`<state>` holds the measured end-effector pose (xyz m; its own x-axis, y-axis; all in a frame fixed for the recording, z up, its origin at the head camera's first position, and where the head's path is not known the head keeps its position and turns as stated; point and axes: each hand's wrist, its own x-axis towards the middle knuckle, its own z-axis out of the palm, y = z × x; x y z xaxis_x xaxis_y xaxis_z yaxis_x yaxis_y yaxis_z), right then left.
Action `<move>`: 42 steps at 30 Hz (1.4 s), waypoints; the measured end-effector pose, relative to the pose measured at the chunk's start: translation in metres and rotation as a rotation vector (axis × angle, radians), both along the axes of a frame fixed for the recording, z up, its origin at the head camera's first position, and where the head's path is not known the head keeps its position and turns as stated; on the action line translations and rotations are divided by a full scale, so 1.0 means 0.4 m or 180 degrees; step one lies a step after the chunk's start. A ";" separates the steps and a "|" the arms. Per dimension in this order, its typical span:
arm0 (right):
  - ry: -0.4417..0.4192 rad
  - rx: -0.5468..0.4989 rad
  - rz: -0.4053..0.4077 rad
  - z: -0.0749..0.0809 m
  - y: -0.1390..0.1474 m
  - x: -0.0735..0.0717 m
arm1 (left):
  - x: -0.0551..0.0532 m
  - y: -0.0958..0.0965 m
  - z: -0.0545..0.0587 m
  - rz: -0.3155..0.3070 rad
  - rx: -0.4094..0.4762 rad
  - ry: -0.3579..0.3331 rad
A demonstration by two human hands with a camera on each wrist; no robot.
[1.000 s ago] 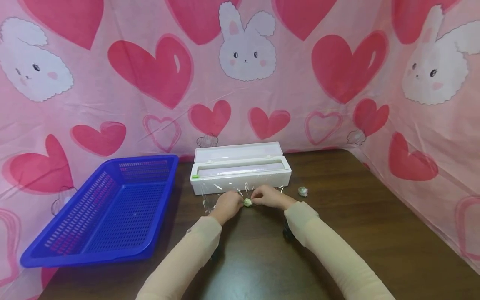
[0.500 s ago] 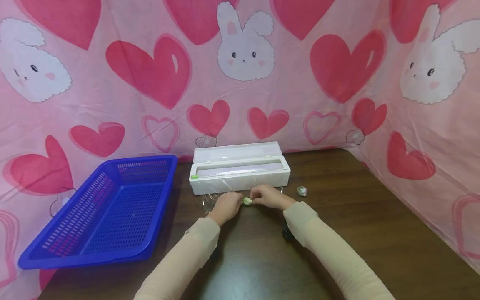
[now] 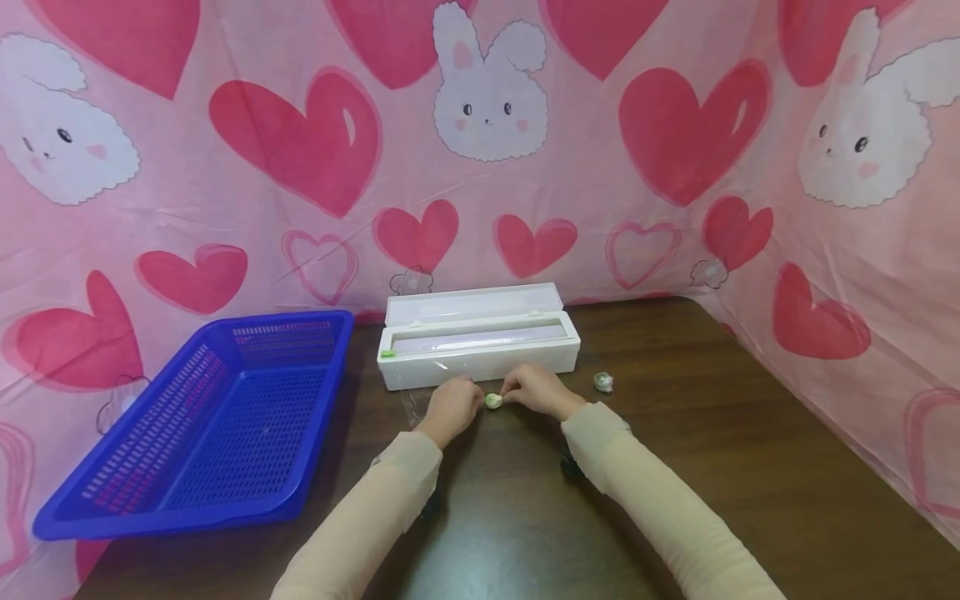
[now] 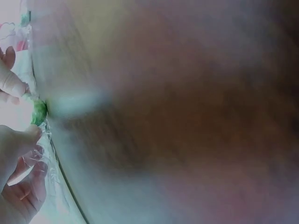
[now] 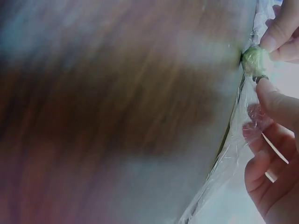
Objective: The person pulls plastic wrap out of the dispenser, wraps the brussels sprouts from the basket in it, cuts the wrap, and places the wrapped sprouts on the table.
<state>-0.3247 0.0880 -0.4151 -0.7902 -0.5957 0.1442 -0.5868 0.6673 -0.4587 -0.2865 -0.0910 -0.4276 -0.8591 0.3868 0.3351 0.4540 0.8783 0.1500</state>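
A small round green piece (image 3: 492, 401), wrapped in clear cling film (image 5: 245, 95), lies on the table between my two hands. My left hand (image 3: 453, 408) pinches the film at its left end, thumb against the green piece (image 4: 39, 112) in the left wrist view. On the other side, my right hand (image 3: 542, 392) pinches the right end, its thumb (image 5: 271, 95) close up against it. Loose film stretches from the hands back toward the white cling film box (image 3: 480, 358), whose lid (image 3: 474, 305) stands raised. The fingers' far sides are partly hidden.
A second small wrapped green piece (image 3: 603, 382) lies right of the box. The large blue plastic basket (image 3: 300, 467) stands at the left. Behind the brown table (image 3: 675, 467) hangs a pink cloth (image 3: 570, 179) with hearts and rabbits.
Both hands have shifted slightly toward the box with the green piece between them. The film in front of the box shows less than before. Basket and box stay put.
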 end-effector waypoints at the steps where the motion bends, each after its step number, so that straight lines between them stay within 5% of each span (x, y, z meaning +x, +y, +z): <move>1: 0.0014 0.0013 -0.0025 0.000 -0.001 0.000 | 0.000 -0.001 0.000 0.0002 0.0000 -0.0006; 10: 0.0032 0.0008 0.0034 0.000 -0.002 -0.001 | 0.004 -0.007 0.004 -0.0117 0.0168 0.0057; 17: 0.0025 0.0008 0.0258 0.010 0.006 0.005 | 0.008 -0.010 0.006 -0.0082 0.0234 -0.0120; 25: -0.0314 -0.0052 0.0171 0.042 0.013 0.003 | 0.016 -0.027 0.025 0.0024 0.0381 -0.0295; 32: -0.0185 -0.0198 0.0203 0.074 0.009 -0.009 | 0.023 -0.055 0.034 0.0016 0.0705 -0.0016; 42: -0.0068 -0.0141 0.0145 0.126 -0.028 -0.017 | 0.030 -0.099 0.062 0.0363 0.0954 0.0476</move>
